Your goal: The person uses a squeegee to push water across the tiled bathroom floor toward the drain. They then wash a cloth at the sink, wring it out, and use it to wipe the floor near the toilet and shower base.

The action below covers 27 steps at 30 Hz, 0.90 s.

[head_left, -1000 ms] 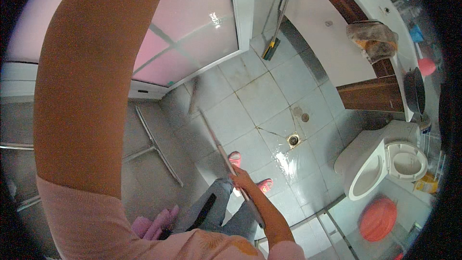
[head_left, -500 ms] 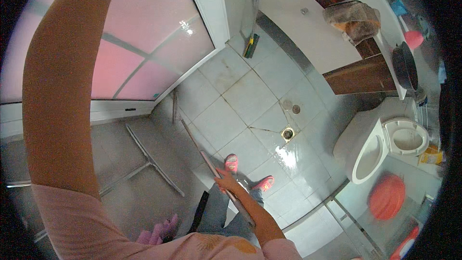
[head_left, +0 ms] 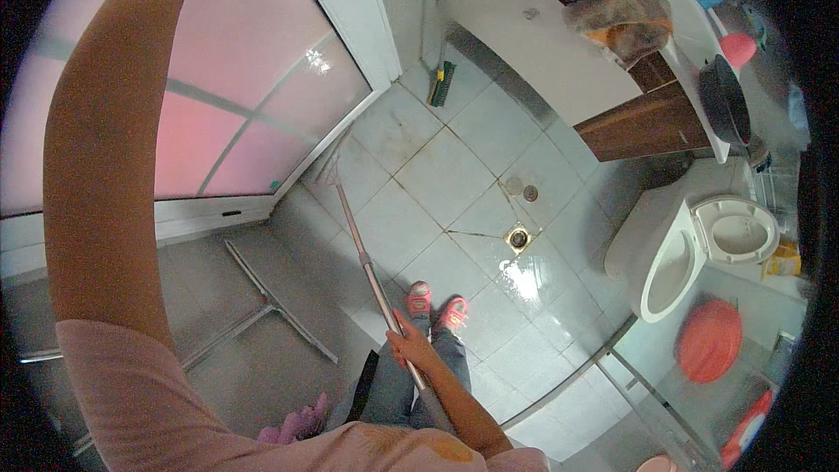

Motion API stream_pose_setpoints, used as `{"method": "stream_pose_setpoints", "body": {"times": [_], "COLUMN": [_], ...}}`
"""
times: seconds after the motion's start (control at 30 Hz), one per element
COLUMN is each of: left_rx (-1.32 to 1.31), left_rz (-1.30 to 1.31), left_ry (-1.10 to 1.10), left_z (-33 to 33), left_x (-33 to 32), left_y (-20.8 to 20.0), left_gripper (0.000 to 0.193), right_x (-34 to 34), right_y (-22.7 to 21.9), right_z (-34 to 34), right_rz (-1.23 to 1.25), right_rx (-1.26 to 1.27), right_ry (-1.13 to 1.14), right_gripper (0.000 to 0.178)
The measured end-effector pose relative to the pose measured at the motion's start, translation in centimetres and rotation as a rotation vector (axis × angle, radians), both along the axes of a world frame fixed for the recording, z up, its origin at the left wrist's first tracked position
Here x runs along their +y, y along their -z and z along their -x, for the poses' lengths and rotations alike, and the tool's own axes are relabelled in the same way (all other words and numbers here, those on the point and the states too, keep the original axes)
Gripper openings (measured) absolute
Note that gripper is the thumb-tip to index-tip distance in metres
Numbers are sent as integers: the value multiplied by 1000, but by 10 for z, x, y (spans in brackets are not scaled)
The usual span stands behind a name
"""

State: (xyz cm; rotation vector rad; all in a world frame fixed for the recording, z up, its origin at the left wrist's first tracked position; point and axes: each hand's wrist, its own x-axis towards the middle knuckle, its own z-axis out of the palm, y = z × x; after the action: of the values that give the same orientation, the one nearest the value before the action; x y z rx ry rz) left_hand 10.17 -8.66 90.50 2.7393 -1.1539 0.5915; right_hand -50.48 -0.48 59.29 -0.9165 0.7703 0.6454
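My right hand [head_left: 412, 346] is closed around a long metal pole [head_left: 356, 234] of pinkish-silver colour. The pole slants up and left from beside my legs to a pale, fan-shaped head [head_left: 329, 172] at the base of the door frame. Blur keeps me from telling the head's exact kind. My left arm [head_left: 109, 166] stretches along the left side past the upper edge, so its hand is out of the picture. Frosted pink door panels [head_left: 262, 35] stand behind that arm. Below, my feet in pink shoes [head_left: 419, 297] are on the grey-white floor tiles [head_left: 441, 166].
A square floor drain [head_left: 518, 239] lies amid wet tiles. Against the far corner leans a green-and-yellow brush [head_left: 442, 85]. At right are a toilet [head_left: 669, 284], a cabinet [head_left: 542, 35] and a red oval stool or lid [head_left: 710, 341]. A T-shaped metal bar [head_left: 271, 301] appears at left.
The pole's far end has swung upward along the door frame, and its head now shows more clearly. My right foot has moved left, closer to the other. My view has shifted slightly.
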Motion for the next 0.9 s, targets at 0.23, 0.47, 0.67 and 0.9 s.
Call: {"method": "stream_pose_setpoints", "body": {"times": [0.23, 0.47, 0.67, 0.9], "left_rx": [-17, -78, -84, -78], "left_rz": [-15, -152, 2, -4], "left_ry": [-53, 206, 59, 246], "left_z": [-8, -22, -8, 23], "left_x": [1, 8, -11, 6], "left_y": [1, 5, 13, -11], "left_gripper": [45, 38, 32, 37], "right_x": [-19, 7, 59, 34], "right_y": [-5, 5, 62, -39], "right_z": [7, -36, -67, -4], "right_rz": [34, 14, -30, -107], "right_rx": [-34, -49, 25, 248], "right_ry": [-38, -5, 168, 255], "right_gripper": [60, 57, 59, 56]}}
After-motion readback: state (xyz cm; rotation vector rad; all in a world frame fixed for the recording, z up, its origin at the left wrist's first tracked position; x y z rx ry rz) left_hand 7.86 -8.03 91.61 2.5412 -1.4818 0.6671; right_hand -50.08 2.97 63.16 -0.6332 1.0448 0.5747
